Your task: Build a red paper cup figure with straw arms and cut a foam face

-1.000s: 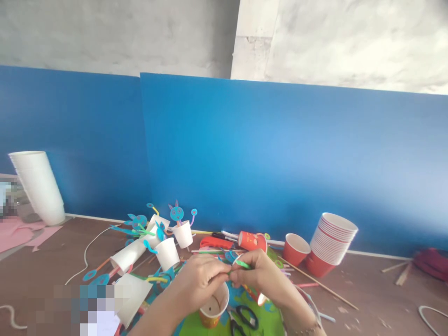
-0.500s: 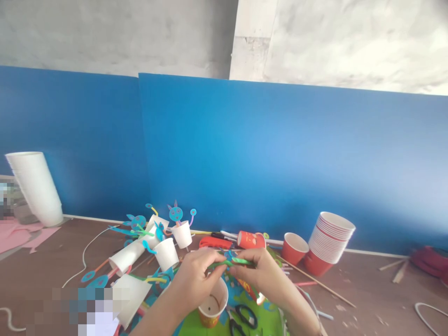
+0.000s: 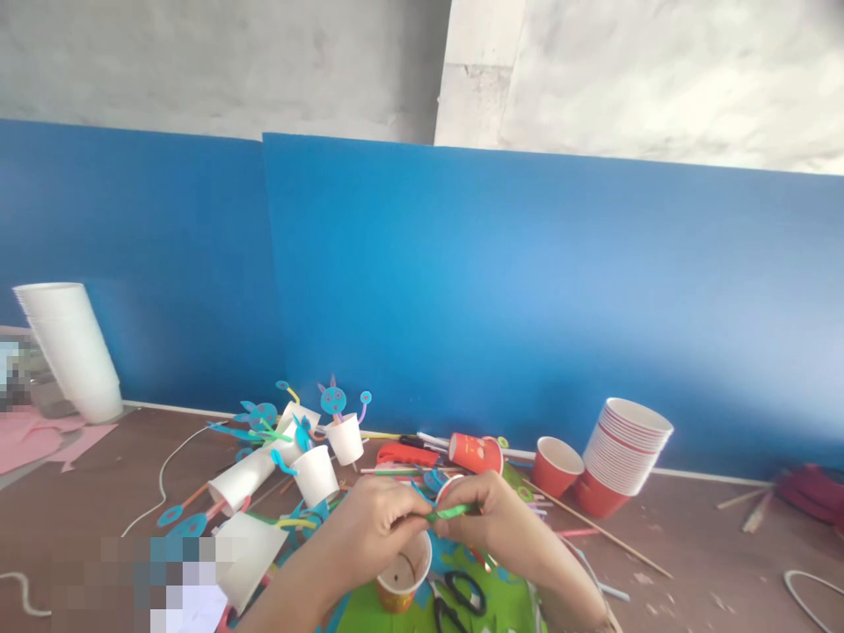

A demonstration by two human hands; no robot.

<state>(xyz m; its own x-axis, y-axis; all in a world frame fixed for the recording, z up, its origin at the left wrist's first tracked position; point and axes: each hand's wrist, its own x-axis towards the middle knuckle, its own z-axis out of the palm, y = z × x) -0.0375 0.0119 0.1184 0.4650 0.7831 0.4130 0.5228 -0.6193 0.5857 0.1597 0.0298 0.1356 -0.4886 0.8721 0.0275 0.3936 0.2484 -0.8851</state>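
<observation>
My left hand [image 3: 379, 523] and my right hand [image 3: 484, 510] meet over the middle of the table, fingertips pinched together. Between them they hold a short green straw [image 3: 454, 511]; my fingers hide much of it. Just below my left hand an open paper cup [image 3: 403, 571] stands upright, with small holes in its bottom. Black-handled scissors [image 3: 454, 602] lie to the right of that cup, on green paper [image 3: 369, 611]. Behind my hands are blue paper pieces [image 3: 433, 480] and a red patterned cup [image 3: 475, 453] on its side.
On the left, several white cup figures [image 3: 315, 475] with blue paper faces and straw arms stand or lie. A tall white cup stack [image 3: 72, 352] leans at the far left. To the right are a red cup [image 3: 557, 466], a stack of cups [image 3: 623, 457] and a thin stick [image 3: 600, 527].
My hands have dipped slightly and closed in around the green straw, so less of it shows on the left. The other objects keep their places while the view shifts a little.
</observation>
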